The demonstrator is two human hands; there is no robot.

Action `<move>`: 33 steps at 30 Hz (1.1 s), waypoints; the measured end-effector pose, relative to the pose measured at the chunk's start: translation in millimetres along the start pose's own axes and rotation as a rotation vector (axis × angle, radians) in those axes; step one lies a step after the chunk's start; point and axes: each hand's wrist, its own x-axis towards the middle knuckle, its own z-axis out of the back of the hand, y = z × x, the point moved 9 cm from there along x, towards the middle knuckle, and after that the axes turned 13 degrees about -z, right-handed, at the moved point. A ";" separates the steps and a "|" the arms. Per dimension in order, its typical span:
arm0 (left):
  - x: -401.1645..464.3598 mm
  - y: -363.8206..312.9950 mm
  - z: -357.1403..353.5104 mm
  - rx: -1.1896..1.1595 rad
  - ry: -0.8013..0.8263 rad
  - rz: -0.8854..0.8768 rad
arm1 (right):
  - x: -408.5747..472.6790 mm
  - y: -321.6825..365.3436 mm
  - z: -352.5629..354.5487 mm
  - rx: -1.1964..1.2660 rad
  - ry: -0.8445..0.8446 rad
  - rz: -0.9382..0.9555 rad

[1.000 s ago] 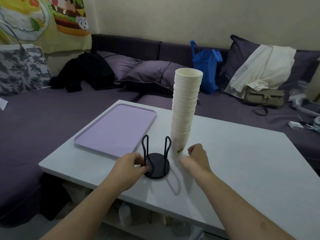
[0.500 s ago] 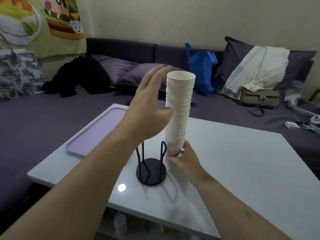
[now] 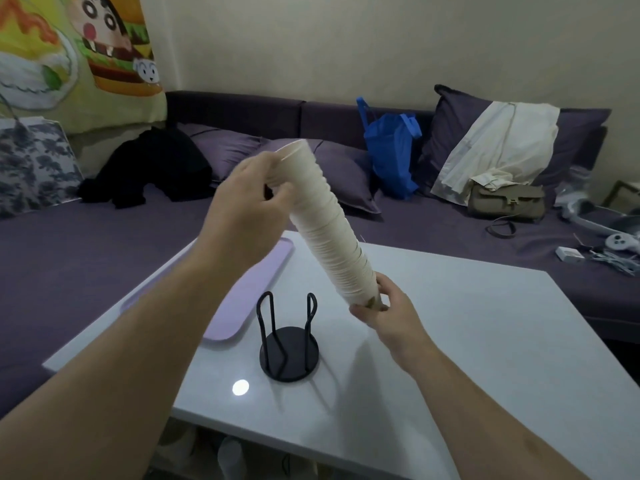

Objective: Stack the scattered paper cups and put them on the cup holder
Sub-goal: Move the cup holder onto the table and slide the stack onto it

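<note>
A tall stack of white paper cups point(image 3: 329, 230) hangs in the air above the table, tilted with its open top leaning to the left. My left hand point(image 3: 249, 199) grips the stack near its top rim. My right hand point(image 3: 384, 310) holds the bottom cup. The black wire cup holder point(image 3: 289, 355) stands on the white table point(image 3: 485, 341) below and left of the stack's base, with its two upright loops bare.
A lilac tray point(image 3: 239, 306) lies on the table's left side, partly behind my left arm. A purple sofa runs behind the table with a blue bag point(image 3: 391, 150), a beige handbag point(image 3: 505, 202), cushions and black clothing point(image 3: 152, 168) on it.
The cup stack has been lifted off the table and tipped from upright to leaning left. My left hand went from the holder up to the stack's top and closed on it.
</note>
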 end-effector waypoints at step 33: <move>-114.1 73.9 -53.6 -0.011 0.346 0.234 | -75.1 175.9 86.7 0.395 -0.134 0.429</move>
